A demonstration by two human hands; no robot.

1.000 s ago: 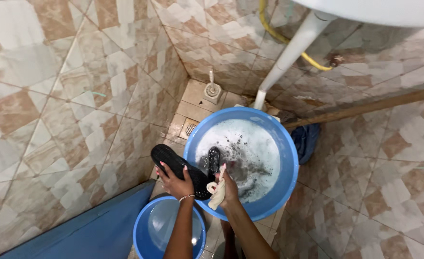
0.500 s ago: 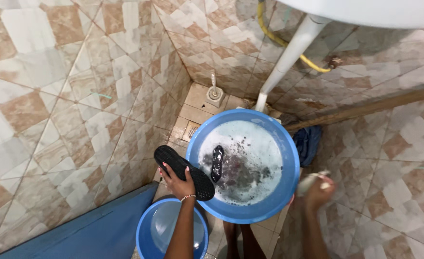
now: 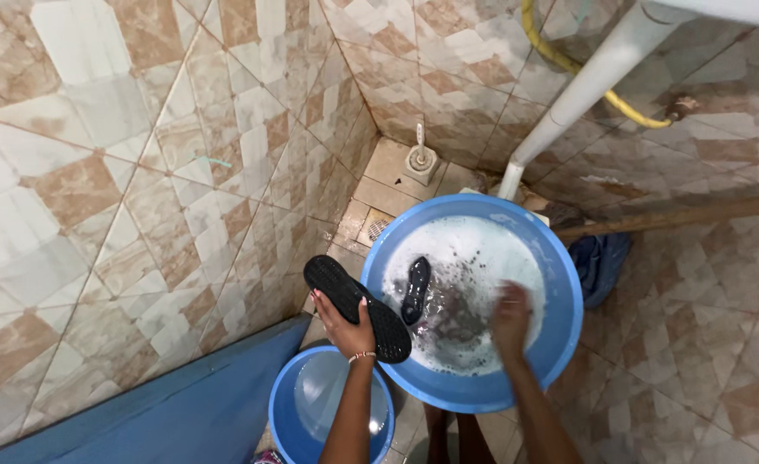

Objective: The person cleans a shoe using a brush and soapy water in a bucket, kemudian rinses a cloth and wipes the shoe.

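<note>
- The left hand (image 3: 345,322) has its fingers closed around a black sandal (image 3: 356,307), held over the near-left rim of the large blue basin (image 3: 569,296); the sandal's long axis runs from upper left to lower right.
- The right hand (image 3: 510,316) is down in the soapy water (image 3: 474,258); it is blurred, so I cannot tell whether its fingers are open or closed.
- A second black sandal (image 3: 416,290) floats between the hands, pointing away, nearer the left.
- A smaller blue bucket (image 3: 287,412) stands below the left wrist.
- No packages, labels or signs show.

Basin (image 3: 560,339) sits centre on the floor, a slipper (image 3: 416,290) floating in its suds. Right hand (image 3: 510,320) is in the water; left hand (image 3: 342,326) holds a sandal (image 3: 355,307) over the basin's left rim. Bucket (image 3: 281,421) sits below-left, pipe (image 3: 581,90) behind.
</note>
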